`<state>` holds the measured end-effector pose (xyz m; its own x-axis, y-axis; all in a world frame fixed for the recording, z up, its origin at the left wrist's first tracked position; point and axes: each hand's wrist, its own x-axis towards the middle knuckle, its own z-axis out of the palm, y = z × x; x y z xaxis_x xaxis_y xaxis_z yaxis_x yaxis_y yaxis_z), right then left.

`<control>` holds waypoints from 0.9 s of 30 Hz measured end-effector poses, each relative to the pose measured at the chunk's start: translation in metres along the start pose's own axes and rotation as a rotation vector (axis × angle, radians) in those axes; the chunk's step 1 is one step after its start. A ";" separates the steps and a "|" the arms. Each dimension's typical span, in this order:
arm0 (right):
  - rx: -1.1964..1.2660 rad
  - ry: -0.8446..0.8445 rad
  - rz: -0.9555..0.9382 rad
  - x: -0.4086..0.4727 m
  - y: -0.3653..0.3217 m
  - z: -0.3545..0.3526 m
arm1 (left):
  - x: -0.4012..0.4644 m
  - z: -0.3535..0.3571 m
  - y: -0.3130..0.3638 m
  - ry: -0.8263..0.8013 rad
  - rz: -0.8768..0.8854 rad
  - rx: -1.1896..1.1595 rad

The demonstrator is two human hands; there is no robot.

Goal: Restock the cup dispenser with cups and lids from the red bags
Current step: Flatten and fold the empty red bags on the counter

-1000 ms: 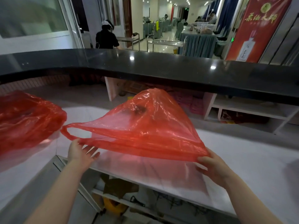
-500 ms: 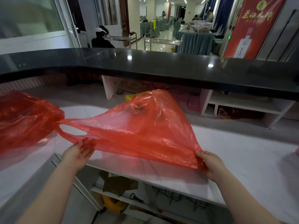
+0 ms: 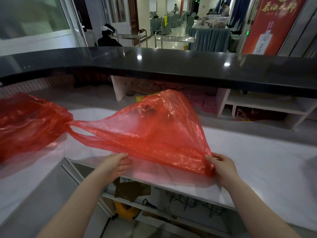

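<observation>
At the far left a red bag [image 3: 25, 124] lies crumpled on the white bench [image 3: 257, 162]. What is inside it cannot be seen.

Just beside it, a second red bag [image 3: 154, 129] is stretched out over the bench. It is long from left to right. Its handle loop [image 3: 80, 133] points left and touches the first bag. Its far end points right, toward the near edge of the bench. The middle puffs up like a tent. The plastic is thin and see-through, and nothing can be made out inside it but a dark smudge near the top.

The left hand [image 3: 118, 164] is at the near edge of this bag, palm up, with the fingers out fairly straight under the plastic. It touches the bag but does not squeeze it.

The right hand [image 3: 221, 167] pinches the right corner of the bag, thumb on top and fingers curled below.

Behind the bench runs a long black counter [image 3: 171, 66]. Under it are white shelves [image 3: 257, 107] with pink and red things too dim to name.

At the far right top stands a red poster [image 3: 272, 23] with gold writing and a picture of a white bottle. The writing is not clear enough to read.
</observation>
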<state>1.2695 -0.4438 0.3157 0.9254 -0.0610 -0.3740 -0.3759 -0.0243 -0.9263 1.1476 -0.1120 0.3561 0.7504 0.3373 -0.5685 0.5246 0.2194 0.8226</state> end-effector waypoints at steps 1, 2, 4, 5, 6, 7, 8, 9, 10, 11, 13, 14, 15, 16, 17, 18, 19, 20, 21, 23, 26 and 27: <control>-0.058 0.011 -0.048 -0.002 0.000 0.002 | -0.004 0.004 0.002 -0.050 -0.016 0.046; -0.117 0.021 -0.091 -0.004 0.000 0.003 | -0.008 0.008 0.004 -0.103 -0.028 0.081; -0.230 0.061 -0.157 -0.007 -0.002 0.006 | -0.016 0.013 0.012 -0.207 -0.022 0.127; -0.285 0.087 -0.183 -0.008 -0.003 0.007 | -0.020 0.014 0.018 -0.249 0.001 0.139; -0.344 0.107 -0.211 -0.010 -0.005 0.009 | -0.023 0.016 0.023 -0.283 0.031 0.144; -0.401 0.117 -0.242 -0.012 -0.007 0.011 | -0.027 0.017 0.028 -0.311 0.063 0.140; -0.448 0.123 -0.281 -0.015 -0.009 0.014 | -0.030 0.017 0.033 -0.332 0.096 0.136; -0.481 0.127 -0.324 -0.019 -0.012 0.019 | -0.033 0.017 0.038 -0.351 0.128 0.137; -0.498 0.130 -0.367 -0.022 -0.016 0.025 | -0.036 0.016 0.043 -0.367 0.161 0.140; -0.510 0.131 -0.406 -0.026 -0.019 0.031 | -0.038 0.014 0.047 -0.380 0.193 0.137; -0.546 0.117 -0.472 -0.032 -0.028 0.044 | -0.040 0.009 0.055 -0.387 0.250 0.123; -0.566 0.105 -0.492 -0.035 -0.032 0.050 | -0.041 0.006 0.059 -0.385 0.271 0.117; -0.576 0.093 -0.503 -0.038 -0.036 0.055 | -0.043 0.003 0.063 -0.383 0.287 0.115; -0.579 0.085 -0.505 -0.041 -0.039 0.060 | -0.043 -0.001 0.067 -0.382 0.298 0.116; -0.581 0.083 -0.503 -0.043 -0.042 0.064 | -0.043 -0.006 0.070 -0.381 0.306 0.122; -0.582 0.084 -0.501 -0.044 -0.045 0.067 | -0.042 -0.010 0.074 -0.378 0.312 0.129; -0.579 0.083 -0.499 -0.045 -0.046 0.070 | -0.041 -0.014 0.078 -0.373 0.318 0.135; -0.573 0.082 -0.498 -0.045 -0.047 0.073 | -0.039 -0.018 0.081 -0.367 0.324 0.137; -0.565 0.085 -0.497 -0.046 -0.048 0.074 | -0.038 -0.021 0.085 -0.362 0.327 0.136; -0.540 0.105 -0.500 -0.044 -0.050 0.077 | -0.033 -0.025 0.093 -0.352 0.335 0.129; -0.486 0.162 -0.527 -0.035 -0.057 0.077 | -0.020 -0.025 0.115 -0.327 0.394 0.102; -0.473 0.180 -0.531 -0.030 -0.062 0.077 | -0.015 -0.023 0.125 -0.316 0.418 0.091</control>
<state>1.2683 -0.3641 0.3806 0.9818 -0.0830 0.1707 0.1030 -0.5219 -0.8468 1.1929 -0.0689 0.4677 0.9801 0.0831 -0.1801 0.1773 0.0401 0.9833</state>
